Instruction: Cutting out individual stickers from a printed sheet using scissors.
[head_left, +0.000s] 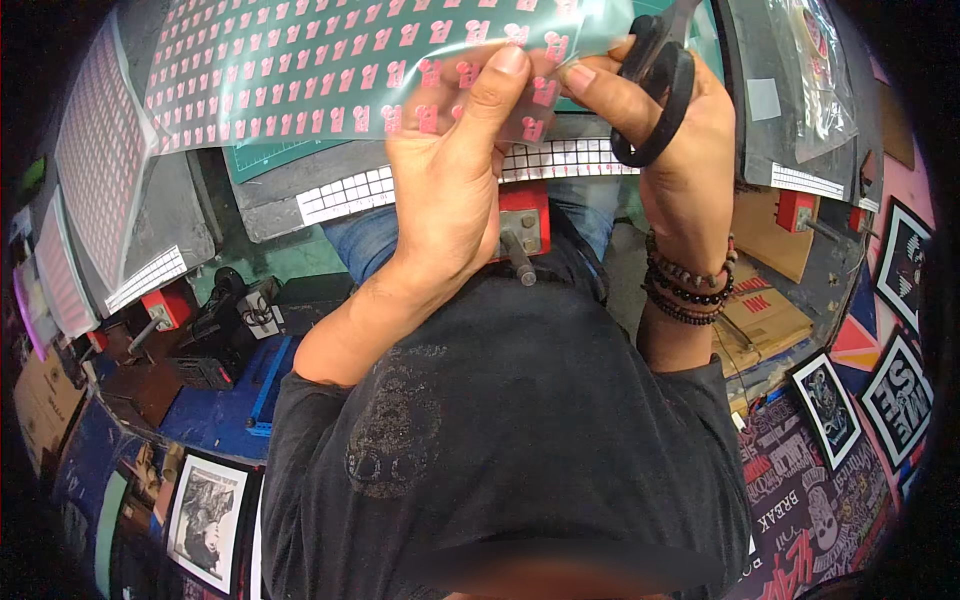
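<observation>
A transparent film sheet printed with rows of small pink designs spreads across the upper left of the view. My left hand grips it near its lower right corner, thumb on top and fingers showing through from beneath. Beside that corner is my right hand, with black-handled scissors hooked in it. Its thumb tip meets the film's right edge, and whether it pinches the film is hard to tell. The scissors' blades run out of the picture at the top. Below the film lies a green cutting mat.
Another pink-printed sheet rests on a dark platen at left. Gridded ruler strips line the platens' near edges. A clear plastic bag lies on the right platen. Below are metal rods, a cardboard box and framed pictures.
</observation>
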